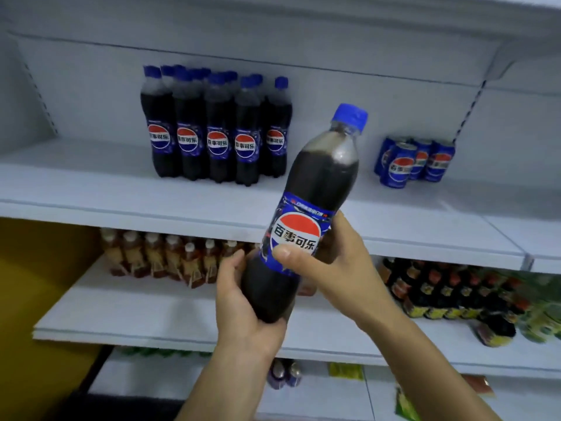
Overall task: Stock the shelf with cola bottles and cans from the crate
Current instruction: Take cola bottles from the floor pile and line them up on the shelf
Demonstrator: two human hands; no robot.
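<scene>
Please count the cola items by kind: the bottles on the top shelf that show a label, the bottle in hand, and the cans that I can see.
Shelf bottles showing a label: 5 (more stand behind, uncountable)
Held bottle, in left hand and right hand: 1
Cans seen: 4
Total: 10

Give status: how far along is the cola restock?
Done: a cluster of cola bottles and a few cans stand on the shelf. In hand: one more bottle, held tilted by the left hand and right hand. Left: placing it; crate out of view, remainder unknown.
</scene>
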